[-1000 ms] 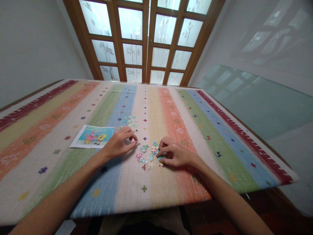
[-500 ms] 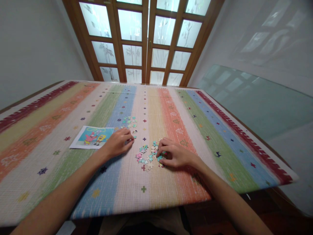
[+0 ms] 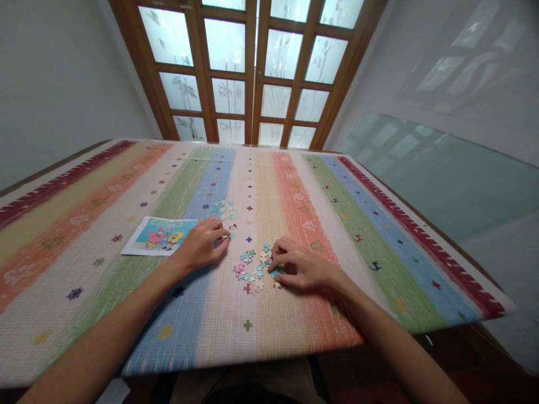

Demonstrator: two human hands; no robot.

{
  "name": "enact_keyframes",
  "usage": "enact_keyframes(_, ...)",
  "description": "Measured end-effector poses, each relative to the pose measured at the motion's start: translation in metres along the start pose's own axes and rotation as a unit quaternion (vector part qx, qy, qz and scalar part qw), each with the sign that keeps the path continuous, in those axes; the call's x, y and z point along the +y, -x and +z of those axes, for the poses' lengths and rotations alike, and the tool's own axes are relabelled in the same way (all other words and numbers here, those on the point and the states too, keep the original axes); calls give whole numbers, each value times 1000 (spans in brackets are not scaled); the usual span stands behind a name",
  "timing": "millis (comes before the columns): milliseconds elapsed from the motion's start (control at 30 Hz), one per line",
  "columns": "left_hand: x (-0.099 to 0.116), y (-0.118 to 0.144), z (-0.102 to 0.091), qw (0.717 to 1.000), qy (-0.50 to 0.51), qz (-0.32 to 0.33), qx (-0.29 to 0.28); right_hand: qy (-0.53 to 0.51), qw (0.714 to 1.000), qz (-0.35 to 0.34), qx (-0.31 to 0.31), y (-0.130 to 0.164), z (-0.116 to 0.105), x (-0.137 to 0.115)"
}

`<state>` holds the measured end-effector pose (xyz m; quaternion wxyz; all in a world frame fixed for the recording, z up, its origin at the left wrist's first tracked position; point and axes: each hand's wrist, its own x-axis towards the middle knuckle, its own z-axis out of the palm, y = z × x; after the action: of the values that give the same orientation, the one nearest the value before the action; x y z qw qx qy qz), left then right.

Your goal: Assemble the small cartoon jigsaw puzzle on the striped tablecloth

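Observation:
A pile of small loose puzzle pieces [image 3: 251, 268] lies on the striped tablecloth [image 3: 269, 185] in front of me. My right hand [image 3: 300, 267] rests on the pile's right side, thumb and forefinger pinched on a teal piece. My left hand [image 3: 201, 244] lies curled to the left of the pile, its fingertips pressed together on a small piece against the cloth. Just beyond those fingertips sits a smaller group of sorted teal pieces [image 3: 223, 210]. A printed cartoon reference picture [image 3: 160, 235] lies flat beside my left wrist.
The table's near edge [image 3: 252, 359] runs just below my forearms, and its right edge [image 3: 425, 235] slopes away. Wooden glazed doors [image 3: 252, 67] stand behind the table. A glass panel [image 3: 455, 174] leans along the right wall.
My left hand has drawn back a little to the left and away from the pile, toward the smaller group of pieces. My right hand has stayed on the pile.

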<state>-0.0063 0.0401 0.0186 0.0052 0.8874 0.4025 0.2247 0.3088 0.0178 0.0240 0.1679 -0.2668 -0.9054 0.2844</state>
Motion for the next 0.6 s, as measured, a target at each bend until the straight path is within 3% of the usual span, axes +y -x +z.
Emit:
enact_keyframes(400, -1, 0, 6, 1000, -18, 24, 2, -30, 999, -26, 4, -1, -3, -1)
enact_keyframes(600, 16, -2, 5, 995, 73, 47, 44, -50, 999, -19, -7, -1, -3, -2)
